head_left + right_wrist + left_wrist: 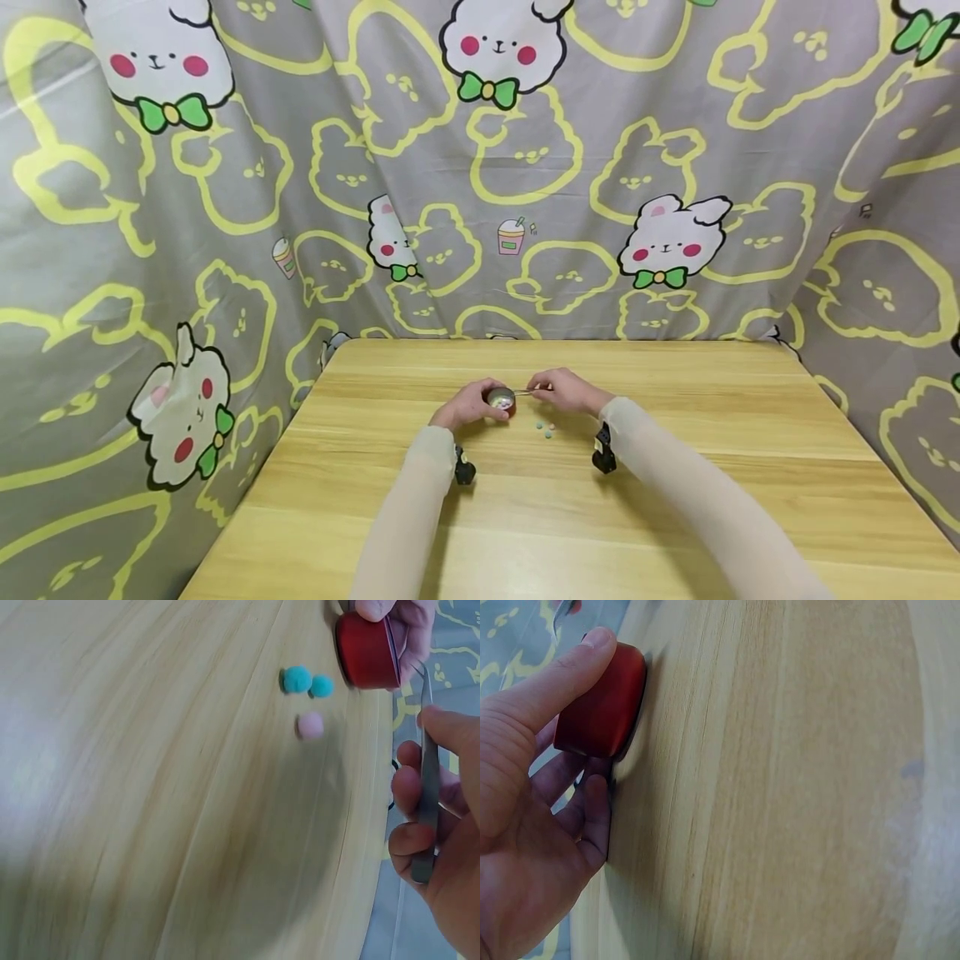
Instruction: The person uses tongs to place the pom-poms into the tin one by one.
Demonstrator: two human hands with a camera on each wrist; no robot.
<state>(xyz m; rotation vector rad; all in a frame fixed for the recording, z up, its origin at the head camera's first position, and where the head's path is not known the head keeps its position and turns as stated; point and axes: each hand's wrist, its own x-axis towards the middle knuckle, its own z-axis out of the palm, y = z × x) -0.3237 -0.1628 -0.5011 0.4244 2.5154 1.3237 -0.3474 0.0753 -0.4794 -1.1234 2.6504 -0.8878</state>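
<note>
My left hand [469, 404] grips a small round red tin [604, 701] by its side, thumb on one side and fingers on the other. The tin stands on the table, its open top showing pale, mixed-colour bits inside in the head view. Metal tweezers [428, 780] are pinched in my right hand [567, 392], their tips close by the tin's rim. Nothing shows between the tips. Near the tin lie two teal pom-poms [297, 679] and one pink pom-pom [310, 725], none touched by either hand.
The wooden table [570, 525] reaches back to a grey patterned curtain [420, 167], which also hangs at both sides. A black wrist camera [464, 468] sits on the left wrist and another black camera [603, 450] on the right.
</note>
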